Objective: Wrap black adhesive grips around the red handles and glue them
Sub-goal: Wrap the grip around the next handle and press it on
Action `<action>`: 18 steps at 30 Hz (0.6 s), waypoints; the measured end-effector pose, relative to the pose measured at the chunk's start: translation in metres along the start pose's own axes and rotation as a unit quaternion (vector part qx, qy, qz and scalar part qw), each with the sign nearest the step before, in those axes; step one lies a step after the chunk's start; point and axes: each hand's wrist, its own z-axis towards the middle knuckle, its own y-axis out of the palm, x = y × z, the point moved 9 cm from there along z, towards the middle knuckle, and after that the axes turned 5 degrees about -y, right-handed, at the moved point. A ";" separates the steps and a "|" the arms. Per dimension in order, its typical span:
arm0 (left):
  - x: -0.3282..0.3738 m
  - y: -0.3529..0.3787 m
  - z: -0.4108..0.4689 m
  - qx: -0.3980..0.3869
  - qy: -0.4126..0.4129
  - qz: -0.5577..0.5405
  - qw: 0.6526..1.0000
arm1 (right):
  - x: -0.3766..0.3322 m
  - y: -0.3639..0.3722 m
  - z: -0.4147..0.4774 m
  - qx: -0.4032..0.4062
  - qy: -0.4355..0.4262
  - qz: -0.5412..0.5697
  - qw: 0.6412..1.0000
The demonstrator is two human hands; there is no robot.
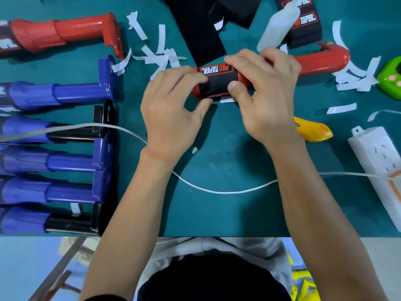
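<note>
A red handle (321, 61) lies across the middle of the green table, its curved end to the right. A black adhesive grip (217, 82) printed PRO TAPER is wrapped round its left part. My left hand (171, 109) pinches the grip's left edge, fingers on top and thumb below. My right hand (267, 92) curls over the handle, its thumb pressing on the grip's right side. A white backing strip (226, 101) sticks out under the grip. Another red handle (65, 33) with a grip lies at the far left. A stack of black grips (303, 22) sits at the back right.
Several blue and black handles (65, 94) lie in a row on the left. A translucent glue bottle (277, 25) leans at the back. White backing strips (158, 55) litter the table. A yellow cutter (312, 131), a white power strip (377, 161), a white cable (217, 190) and a green gadget (390, 77) are nearby.
</note>
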 end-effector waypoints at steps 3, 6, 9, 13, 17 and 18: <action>0.003 -0.001 -0.002 0.030 0.018 0.028 0.999 | -0.001 -0.001 0.000 0.001 -0.001 0.008 1.000; 0.001 0.002 -0.002 0.019 0.021 0.023 0.999 | 0.000 -0.002 0.000 0.000 0.000 0.010 1.000; 0.002 0.009 -0.003 -0.022 0.019 -0.009 1.000 | 0.000 -0.002 0.000 -0.003 -0.001 0.002 1.000; 0.000 0.017 -0.006 -0.069 -0.040 -0.058 0.995 | -0.001 -0.002 0.001 -0.008 -0.007 -0.002 1.000; 0.000 0.020 -0.003 -0.065 -0.074 -0.064 0.993 | -0.002 -0.002 0.002 -0.010 -0.007 -0.003 1.000; -0.001 0.020 -0.002 -0.065 -0.081 -0.070 0.992 | -0.002 -0.002 0.003 -0.012 -0.007 -0.004 1.000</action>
